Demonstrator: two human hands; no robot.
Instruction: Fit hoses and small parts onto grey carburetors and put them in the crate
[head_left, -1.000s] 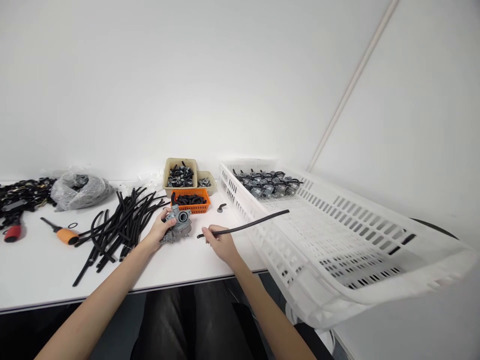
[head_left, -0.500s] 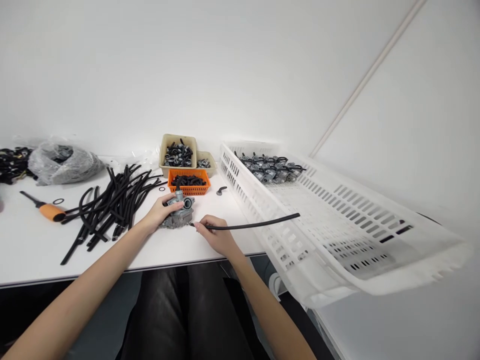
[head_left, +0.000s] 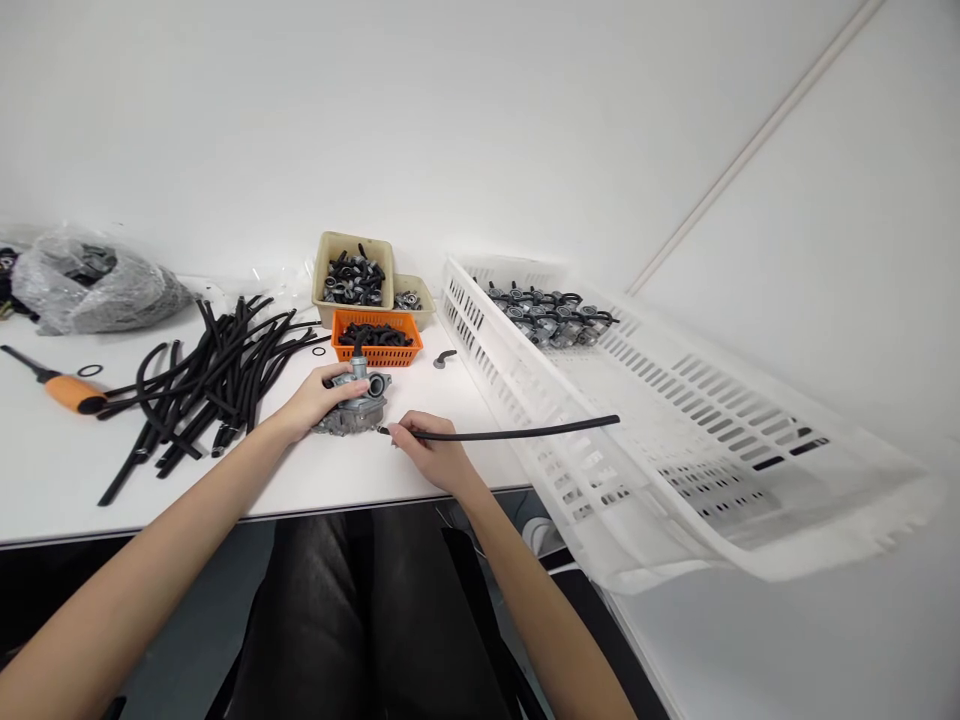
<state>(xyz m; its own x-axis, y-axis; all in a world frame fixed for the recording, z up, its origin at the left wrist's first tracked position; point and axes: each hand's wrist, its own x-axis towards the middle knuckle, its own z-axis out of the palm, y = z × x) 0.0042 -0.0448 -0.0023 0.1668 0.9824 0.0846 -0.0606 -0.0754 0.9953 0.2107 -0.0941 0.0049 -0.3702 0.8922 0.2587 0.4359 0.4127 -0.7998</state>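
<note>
My left hand [head_left: 321,400] is wrapped round a grey metal carburetor [head_left: 364,410], which sits upright near the front of the table. A short black part stands on the carburetor's top. Between the fingers of my right hand [head_left: 431,448] is a black rubber hose [head_left: 525,433]. One end of the hose is at the carburetor's lower right side; whether it is pushed onto a fitting I cannot tell. Its free end reaches out to the right, over the white crate. Behind the carburetor stands an orange basket [head_left: 376,357] of small black parts.
Loose black hoses [head_left: 217,375] lie in a pile at left, beside an orange-handled tool [head_left: 71,392]. A long white crate [head_left: 517,400] on the right holds several carburetors [head_left: 559,318]. Beige bins [head_left: 324,290] and a plastic bag [head_left: 105,290] stand along the wall.
The camera view has shifted slightly, so the table appears higher in the picture. Both hands keep their grips, and the hose end remains at the carburetor.
</note>
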